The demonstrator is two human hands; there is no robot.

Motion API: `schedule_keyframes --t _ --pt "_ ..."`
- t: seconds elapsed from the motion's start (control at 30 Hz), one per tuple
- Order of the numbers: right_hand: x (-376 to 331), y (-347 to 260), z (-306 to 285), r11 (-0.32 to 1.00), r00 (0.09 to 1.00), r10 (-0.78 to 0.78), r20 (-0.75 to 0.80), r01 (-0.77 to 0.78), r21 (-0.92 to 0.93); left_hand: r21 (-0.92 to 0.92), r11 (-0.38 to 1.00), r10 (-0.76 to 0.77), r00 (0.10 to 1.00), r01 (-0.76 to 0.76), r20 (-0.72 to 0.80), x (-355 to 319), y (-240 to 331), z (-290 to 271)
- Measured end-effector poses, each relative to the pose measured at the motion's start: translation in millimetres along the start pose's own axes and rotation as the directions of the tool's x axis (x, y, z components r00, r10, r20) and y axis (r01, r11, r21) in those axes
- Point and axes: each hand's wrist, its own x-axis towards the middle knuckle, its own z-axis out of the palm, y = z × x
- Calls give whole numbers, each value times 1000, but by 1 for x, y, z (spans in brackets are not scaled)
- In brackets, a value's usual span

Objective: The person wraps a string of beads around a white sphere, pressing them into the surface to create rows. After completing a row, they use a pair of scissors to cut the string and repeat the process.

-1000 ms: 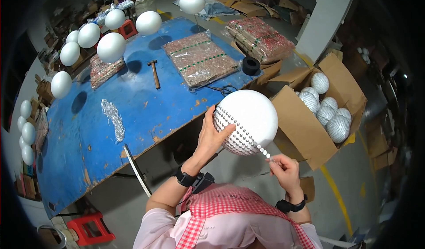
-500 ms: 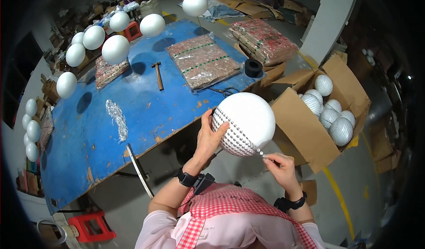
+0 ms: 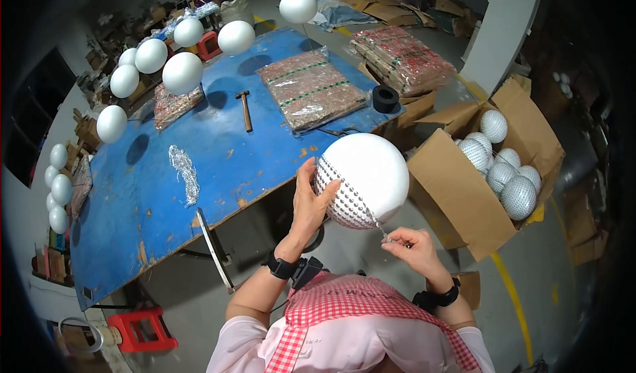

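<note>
My left hand (image 3: 311, 204) grips the left side of a large white ball (image 3: 371, 167), thumb spread across its front and fingers behind. Rows of small silver beads cover the ball's lower left; its upper right is plain white. From the lower edge of these rows a short length of silver bead chain (image 3: 379, 227) runs down to my right hand (image 3: 409, 246). That hand is closed, pinching the chain between thumb and fingertips just below the ball. A loose bundle of silver bead chain (image 3: 184, 174) lies on the blue table (image 3: 159, 220) to the left.
Several plain white balls (image 3: 182, 73) stand over the table's far side. A hammer (image 3: 246, 111), a bagged pack (image 3: 311, 91), black tape (image 3: 385, 99) and scissors (image 3: 339, 132) lie nearby. At right, an open carton (image 3: 457, 191) holds silver-covered balls (image 3: 518, 197). A red stool (image 3: 142, 330) stands lower left.
My right hand has shifted slightly left and down relative to the ball, and more chain shows between them. My left hand keeps its hold. The whole view has shifted a little.
</note>
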Motion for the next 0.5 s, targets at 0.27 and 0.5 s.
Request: schedule_keyframes --t 0.27,0.5 --pt "-2 -8 -6 958 990 35 138 -73 276 64 998 21 1000 -20 -16 -3 -5 4" --pt "4 22 -6 881 956 219 196 -280 380 -46 999 -26 999 25 -30 -1 -3 2"
